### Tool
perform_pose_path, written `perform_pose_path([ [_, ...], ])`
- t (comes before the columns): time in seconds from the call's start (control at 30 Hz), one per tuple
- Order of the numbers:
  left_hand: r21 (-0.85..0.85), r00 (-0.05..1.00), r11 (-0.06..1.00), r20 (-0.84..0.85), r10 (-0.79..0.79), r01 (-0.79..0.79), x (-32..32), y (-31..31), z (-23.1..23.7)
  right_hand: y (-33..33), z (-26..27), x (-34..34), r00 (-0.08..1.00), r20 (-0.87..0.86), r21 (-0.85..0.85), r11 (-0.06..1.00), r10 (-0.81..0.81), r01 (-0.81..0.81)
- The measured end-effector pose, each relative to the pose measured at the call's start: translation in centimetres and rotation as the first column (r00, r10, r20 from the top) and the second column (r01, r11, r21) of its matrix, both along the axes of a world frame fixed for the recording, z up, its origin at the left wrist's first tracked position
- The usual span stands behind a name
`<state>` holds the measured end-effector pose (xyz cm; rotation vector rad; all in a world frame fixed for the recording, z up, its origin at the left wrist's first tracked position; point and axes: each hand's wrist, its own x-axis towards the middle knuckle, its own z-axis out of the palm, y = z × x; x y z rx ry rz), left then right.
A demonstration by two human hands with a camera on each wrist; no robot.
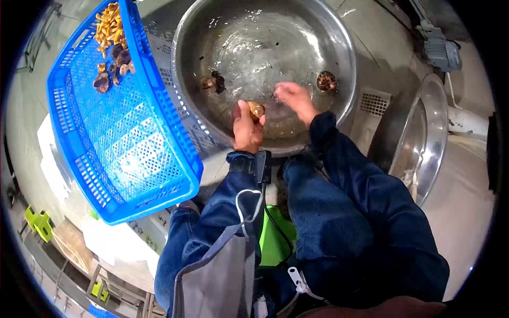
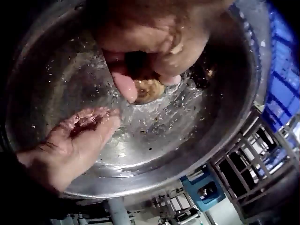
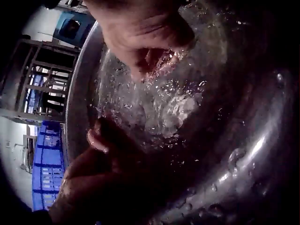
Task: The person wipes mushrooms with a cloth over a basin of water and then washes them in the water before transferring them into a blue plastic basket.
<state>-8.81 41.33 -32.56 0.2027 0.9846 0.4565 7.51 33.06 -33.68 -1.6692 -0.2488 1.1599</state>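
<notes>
My left hand (image 1: 248,130) grips a brown, wet mushroom (image 1: 256,110) over the near side of a large steel basin (image 1: 183,32) of water. In the left wrist view its tan surface (image 2: 149,90) shows between thumb and fingers; the rest is hidden by the hand. To the right, my right hand (image 1: 297,100) is loosely cupped just above the water, wet and with no object visible in it. Its bent fingers drip in the right wrist view. One dark mushroom (image 1: 213,82) floats left of the hands, and a speckled dark one (image 1: 326,81) lies near the basin's right wall.
A blue perforated basket (image 1: 122,175) stands left of the basin, holding yellow finger-shaped pieces (image 1: 110,26) and dark mushroom pieces (image 1: 102,82) at its far end. Another steel basin (image 1: 437,127) leans at the right, beside a floor drain (image 1: 375,103). Dark bits drift in the water.
</notes>
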Motion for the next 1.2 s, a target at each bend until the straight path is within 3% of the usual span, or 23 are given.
perform_pose_path([
  [0.13,0.054,0.997,0.996,0.051,0.061,-0.064,0.4,-0.7,0.0,2.3,4.1,-3.7,0.951,-0.224,0.127,0.974,0.211,-0.186],
  [0.17,0.08,0.988,0.997,0.153,-0.003,-0.01,-0.1,-0.4,-0.5,2.7,1.8,-4.0,0.917,0.229,0.109,0.927,0.328,-0.359],
  [0.27,0.048,0.991,0.999,0.134,-0.004,-0.003,0.1,-0.7,0.9,3.2,1.7,-2.7,0.862,0.387,-0.153,0.944,0.328,-0.291],
  [0.3,0.051,0.983,0.999,0.185,-0.01,0.0,0.0,-0.5,1.6,3.4,1.2,-2.6,0.93,0.326,-0.021,0.985,0.17,-0.173],
  [0.4,-0.067,0.923,0.991,0.361,0.133,-0.116,0.2,-0.3,1.6,3.1,2.3,-2.2,0.961,0.226,0.103,0.977,0.159,-0.186],
  [0.5,-0.088,0.935,0.992,0.336,0.112,-0.087,0.2,-0.2,0.6,2.8,2.4,-1.8,0.951,0.24,0.108,0.968,0.195,-0.225],
  [0.6,-0.115,0.954,0.99,0.279,0.11,-0.08,0.1,0.0,0.4,2.2,1.6,-0.8,0.946,0.319,0.051,0.995,0.064,-0.085],
  [0.63,-0.142,0.949,0.986,0.29,0.122,-0.084,0.0,0.0,0.1,0.9,-1.6,0.0,0.803,0.595,0.156,0.984,-0.025,-0.085],
  [0.7,-0.175,0.949,0.98,0.28,0.145,-0.098,-0.1,0.2,-0.4,0.1,-1.2,-0.1,0.93,0.356,-0.023,0.994,-0.095,0.11],
  [0.73,-0.2,0.969,0.969,0.166,0.182,-0.148,0.2,0.0,0.0,-0.1,-0.7,-0.5,0.961,0.233,-0.123,0.975,-0.151,0.183],
  [0.8,-0.27,0.977,0.95,0.098,0.19,-0.158,0.6,-0.1,-1.0,0.5,0.8,-1.1,0.982,-0.181,0.058,0.996,-0.059,0.071],
  [0.83,-0.361,0.971,0.928,0.174,0.163,-0.091,0.4,-0.4,-2.3,0.7,1.8,-1.9,0.927,-0.373,0.16,0.987,0.038,0.024],
  [0.87,-0.428,0.958,0.904,0.251,0.138,-0.018,0.0,-0.2,-3.0,1.3,3.1,-2.9,0.965,-0.086,0.102,0.966,0.247,-0.238],
  [0.9,-0.347,0.941,0.936,0.331,0.074,0.048,-1.0,-0.4,-3.4,2.1,2.3,-3.4,0.929,0.063,0.094,0.925,0.364,-0.369],
  [0.93,-0.253,0.908,0.959,0.419,-0.009,0.127,-1.4,-1.3,-3.3,1.7,0.9,-3.2,0.809,0.343,0.017,0.858,0.478,-0.514],
  [0.97,-0.255,0.881,0.962,0.472,0.037,0.096,-1.3,-1.2,-3.0,2.1,3.2,-3.0,0.772,0.305,-0.113,0.826,0.558,-0.552],
  [1.0,-0.452,0.916,0.885,0.392,0.085,0.111,-1.3,-0.6,-3.1,2.2,3.4,-2.8,0.799,0.259,-0.131,0.839,0.543,-0.528],
  [1.03,0.117,0.951,0.976,0.229,-0.208,0.185,-2.0,-1.9,-5.7,1.9,3.2,-3.1,0.838,0.282,-0.031,0.878,0.467,-0.478],
  [1.07,0.211,0.95,0.949,0.155,-0.269,0.235,-1.5,-1.1,-4.6,1.9,4.8,-3.4,0.796,0.355,-0.179,0.872,0.49,-0.457],
  [1.1,0.296,0.944,0.911,0.071,-0.321,0.287,-0.9,-0.3,-3.4,1.8,5.6,-3.4,0.813,0.378,-0.111,0.893,0.443,-0.435],
  [1.13,-0.071,0.939,0.953,0.205,-0.276,0.296,-1.2,0.4,2.2,2.1,6.7,-3.8,0.758,0.479,-0.183,0.895,0.443,-0.407],
  [1.17,-0.046,0.932,0.948,0.208,-0.298,0.314,-0.9,1.0,4.5,2.3,10.1,-4.2,0.73,0.539,-0.176,0.904,0.42,-0.39],
  [1.2,-0.02,0.926,0.944,0.205,-0.317,0.328,-1.1,1.3,5.9,2.5,10.7,-4.2,0.871,0.357,-0.145,0.941,0.338,-0.306],
])
